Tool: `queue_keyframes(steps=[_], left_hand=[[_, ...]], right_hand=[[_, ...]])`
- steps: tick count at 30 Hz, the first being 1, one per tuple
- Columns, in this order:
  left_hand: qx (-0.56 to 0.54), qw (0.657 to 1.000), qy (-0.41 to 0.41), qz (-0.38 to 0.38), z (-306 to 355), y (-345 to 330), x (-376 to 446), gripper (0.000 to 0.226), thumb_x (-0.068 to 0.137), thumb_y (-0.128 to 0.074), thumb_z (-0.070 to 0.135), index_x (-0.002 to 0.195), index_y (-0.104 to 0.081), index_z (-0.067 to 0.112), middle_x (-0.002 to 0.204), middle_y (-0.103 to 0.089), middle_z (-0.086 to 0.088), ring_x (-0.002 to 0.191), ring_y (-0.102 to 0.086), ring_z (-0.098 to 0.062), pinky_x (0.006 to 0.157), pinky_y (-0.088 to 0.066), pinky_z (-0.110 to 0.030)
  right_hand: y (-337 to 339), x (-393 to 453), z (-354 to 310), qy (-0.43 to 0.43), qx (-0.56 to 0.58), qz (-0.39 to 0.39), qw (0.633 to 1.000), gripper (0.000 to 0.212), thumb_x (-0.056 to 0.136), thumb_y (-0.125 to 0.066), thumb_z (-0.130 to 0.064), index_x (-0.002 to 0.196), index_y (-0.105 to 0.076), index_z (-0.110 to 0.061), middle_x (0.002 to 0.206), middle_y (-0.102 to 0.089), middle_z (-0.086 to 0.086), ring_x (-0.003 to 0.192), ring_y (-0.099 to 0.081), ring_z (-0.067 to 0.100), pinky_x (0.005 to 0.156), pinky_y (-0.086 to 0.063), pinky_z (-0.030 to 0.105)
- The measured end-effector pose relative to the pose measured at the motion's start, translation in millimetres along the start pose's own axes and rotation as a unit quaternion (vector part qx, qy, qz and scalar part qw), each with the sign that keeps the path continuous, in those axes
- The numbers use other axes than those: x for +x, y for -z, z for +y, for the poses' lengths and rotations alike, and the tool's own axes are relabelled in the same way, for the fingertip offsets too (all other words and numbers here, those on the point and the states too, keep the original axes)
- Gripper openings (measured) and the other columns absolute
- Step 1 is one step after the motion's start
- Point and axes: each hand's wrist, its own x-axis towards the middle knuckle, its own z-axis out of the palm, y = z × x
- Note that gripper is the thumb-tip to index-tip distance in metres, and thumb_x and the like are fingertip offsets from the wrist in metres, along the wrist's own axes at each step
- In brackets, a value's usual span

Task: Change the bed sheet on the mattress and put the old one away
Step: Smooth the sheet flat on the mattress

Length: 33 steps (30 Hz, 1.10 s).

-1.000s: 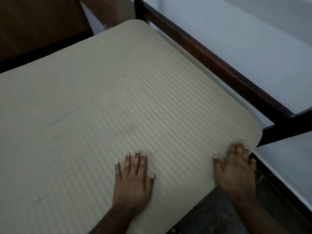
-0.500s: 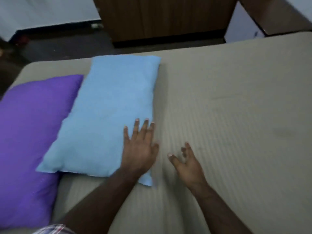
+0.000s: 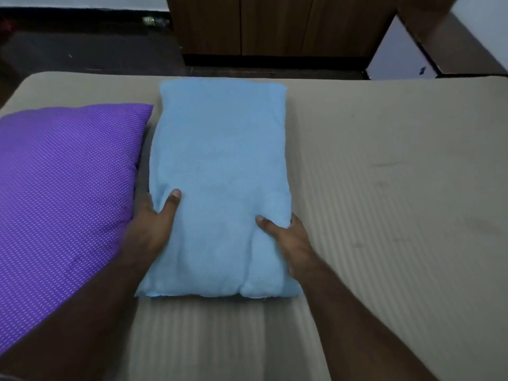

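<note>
Now gripped at both long sides, a light blue pillow [image 3: 220,182] lies lengthwise on the striped beige bed sheet [image 3: 384,202] that covers the mattress, which fills most of the head view. The left hand [image 3: 154,218] holds the pillow's left edge with its thumb pressed on top and the fingers hidden beneath or behind the edge; the right hand [image 3: 286,232] clasps the right edge the same way, thumb on the fabric. The hands sit well apart, with the pillow's width between them.

Judging by this grip, the step in hand is handling the pillows on the bed, either clearing them off so the sheet can be stripped or setting them back once it is changed; nothing visible settles which. Whichever it is, the next move calls for raising or shifting the pillow evenly with both hands so that it does not sag or drag the sheet into wrinkles.

Just beside the blue pillow, on the left, lies a purple pillow [image 3: 63,188] with a pale dotted pattern, its near edge running out of view. It would also need handling. Beyond the mattress stands a dark wooden cabinet [image 3: 275,26] on a dim floor [image 3: 82,50], leaving a strip of walking space. A pale wall [image 3: 395,56] shows at the upper right.
</note>
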Motion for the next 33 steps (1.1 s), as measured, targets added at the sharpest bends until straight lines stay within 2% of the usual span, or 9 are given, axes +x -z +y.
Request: queue_keyframes(steps=[3,5,7,9,12,15,21,28,33], left_hand=[[-0.123,0.989,0.022,-0.084,19.0,-27.3,-15.5,0.090,0.069,-0.039,0.098,0.115,-0.069,0.026,0.122,-0.070,0.000,0.116,-0.063,-0.024,0.109,-0.043,-0.044],[-0.148,0.984,0.047,-0.088,27.4,-56.4,-40.7,0.074,0.076,-0.047,0.089,0.078,-0.067,0.018,0.078,-0.070,0.002,0.081,-0.066,-0.023,0.084,-0.052,-0.041],[-0.145,0.989,0.034,-0.017,32.8,-89.4,-68.2,0.071,0.076,-0.055,0.083,0.066,-0.059,0.013,0.063,-0.061,-0.003,0.071,-0.062,-0.023,0.077,-0.052,-0.043],[-0.210,0.976,0.040,0.046,40.8,-121.9,-92.6,0.073,0.066,-0.064,0.083,0.073,-0.061,0.011,0.070,-0.062,-0.007,0.071,-0.061,-0.018,0.073,-0.052,-0.040],[-0.304,0.950,0.061,0.012,53.3,-155.1,-112.5,0.078,0.070,-0.075,0.073,0.128,-0.058,0.024,0.128,-0.064,0.006,0.116,-0.062,-0.016,0.107,-0.046,-0.041],[-0.361,0.920,0.065,-0.134,73.9,-182.5,-126.8,0.076,0.073,-0.079,0.065,0.136,-0.062,0.027,0.134,-0.065,0.004,0.126,-0.060,-0.021,0.114,-0.039,-0.049],[-0.354,0.931,0.082,-0.001,186.0,-282.7,-238.2,0.004,0.087,-0.066,0.027,0.084,-0.067,0.027,0.090,-0.065,0.004,0.091,-0.057,-0.017,0.076,-0.042,-0.034],[-0.371,0.926,0.030,-0.066,329.4,-451.4,-387.4,0.023,0.089,-0.067,0.020,0.104,-0.071,0.003,0.108,-0.069,-0.006,0.095,-0.064,-0.023,0.080,-0.049,-0.036],[-0.344,0.923,0.031,-0.169,381.2,-566.9,-472.8,0.058,0.071,-0.071,0.045,0.116,-0.072,0.008,0.118,-0.073,-0.004,0.111,-0.068,-0.024,0.101,-0.051,-0.051]], right_hand=[[61.7,-18.0,-11.0,0.093,-0.073,0.102,0.988,0.041,0.073,-0.088,-0.021,0.109,-0.069,-0.017,0.096,-0.075,-0.003,0.088,-0.073,0.019,0.077,-0.059,0.034],[125.2,-42.0,-12.7,0.096,-0.099,0.144,0.980,0.039,0.068,-0.088,-0.024,0.102,-0.070,-0.016,0.089,-0.076,0.000,0.085,-0.073,0.024,0.073,-0.057,0.038],[182.1,-65.5,-8.9,0.029,-0.139,0.143,0.979,0.048,0.054,-0.085,-0.041,0.089,-0.067,-0.014,0.081,-0.074,0.005,0.078,-0.072,0.030,0.070,-0.057,0.047],[222.0,-71.8,-0.4,-0.023,-0.151,0.116,0.981,0.071,0.042,-0.083,-0.063,0.088,-0.062,-0.013,0.086,-0.073,0.006,0.077,-0.071,0.026,0.074,-0.056,0.047],[236.2,-50.2,0.8,-0.027,-0.085,0.033,0.995,0.113,0.042,-0.080,-0.080,0.135,-0.049,-0.024,0.129,-0.062,-0.006,0.105,-0.064,0.012,0.093,-0.051,0.033],[245.2,-25.8,-4.3,0.039,-0.074,-0.005,0.996,0.074,0.068,-0.088,-0.045,0.134,-0.057,-0.031,0.126,-0.068,-0.011,0.107,-0.067,0.008,0.100,-0.053,0.036],[390.1,-66.1,-38.2,0.197,-0.158,0.152,0.956,0.056,0.079,-0.063,-0.014,0.128,-0.062,-0.040,0.115,-0.071,-0.016,0.106,-0.066,0.011,0.093,-0.052,0.030],[636.2,-148.9,-20.2,0.246,-0.109,0.310,0.912,0.053,0.083,-0.070,0.001,0.110,-0.069,-0.045,0.103,-0.067,-0.038,0.105,-0.062,-0.013,0.092,-0.044,0.010],[784.7,-188.4,1.1,0.220,-0.128,0.395,0.883,0.045,0.085,-0.066,0.010,0.118,-0.072,-0.019,0.116,-0.072,-0.005,0.110,-0.066,0.009,0.104,-0.049,0.031]])
